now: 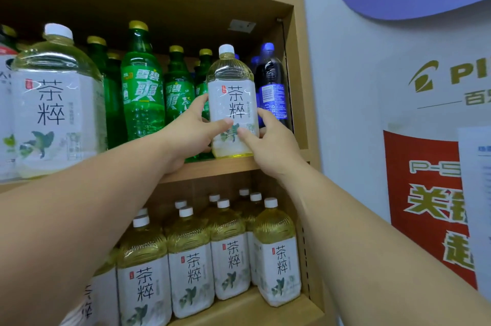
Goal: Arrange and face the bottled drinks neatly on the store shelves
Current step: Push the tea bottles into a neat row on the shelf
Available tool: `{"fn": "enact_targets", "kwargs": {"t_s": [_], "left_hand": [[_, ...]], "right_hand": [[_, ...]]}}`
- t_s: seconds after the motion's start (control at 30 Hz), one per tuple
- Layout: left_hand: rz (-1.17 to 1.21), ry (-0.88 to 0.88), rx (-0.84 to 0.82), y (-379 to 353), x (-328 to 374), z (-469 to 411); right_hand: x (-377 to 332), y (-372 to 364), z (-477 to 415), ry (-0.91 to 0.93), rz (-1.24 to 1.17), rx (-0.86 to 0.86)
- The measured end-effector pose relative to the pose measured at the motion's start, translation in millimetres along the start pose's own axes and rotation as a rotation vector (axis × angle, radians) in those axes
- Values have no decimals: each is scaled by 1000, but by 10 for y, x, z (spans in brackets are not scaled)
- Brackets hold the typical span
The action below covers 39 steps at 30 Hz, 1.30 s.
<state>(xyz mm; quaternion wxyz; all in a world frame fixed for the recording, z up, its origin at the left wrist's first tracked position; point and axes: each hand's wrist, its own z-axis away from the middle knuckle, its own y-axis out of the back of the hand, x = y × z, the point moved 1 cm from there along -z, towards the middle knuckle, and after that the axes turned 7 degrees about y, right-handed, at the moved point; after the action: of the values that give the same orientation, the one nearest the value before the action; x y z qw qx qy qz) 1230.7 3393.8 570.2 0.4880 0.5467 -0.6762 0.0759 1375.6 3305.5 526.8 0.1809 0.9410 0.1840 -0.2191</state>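
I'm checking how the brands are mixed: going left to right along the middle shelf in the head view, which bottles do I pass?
In order: big tea bottle → green soda bottles → held tea bottle → blue-capped cola bottle.

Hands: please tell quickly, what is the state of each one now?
Left hand: holds the tea bottle from its left side, thumb across its front.
Right hand: holds the same tea bottle from its right side.

Bare forearms (93, 206) lead to the bare left hand (190, 134) and right hand (273, 145)
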Motion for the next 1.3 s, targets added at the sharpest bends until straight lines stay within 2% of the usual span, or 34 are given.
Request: {"fn": "enact_targets", "kwargs": {"t_s": [0.27, 0.43, 0.83, 1.07, 1.3], "left_hand": [[112, -24, -40, 64, 65, 140], [188, -47, 10, 103, 130, 310], [85, -299, 50, 204, 390, 1116], [106, -279, 93, 24, -102, 1669], [99, -156, 88, -306, -897, 2095]], "right_hand": [[-79, 24, 104, 17, -144, -1], [-140, 103, 163, 42, -188, 26], [-744, 502, 878, 171, -367, 112], [-610, 372, 1592, 93, -476, 28], [-117, 31, 2270, -39, -413, -24]]}}
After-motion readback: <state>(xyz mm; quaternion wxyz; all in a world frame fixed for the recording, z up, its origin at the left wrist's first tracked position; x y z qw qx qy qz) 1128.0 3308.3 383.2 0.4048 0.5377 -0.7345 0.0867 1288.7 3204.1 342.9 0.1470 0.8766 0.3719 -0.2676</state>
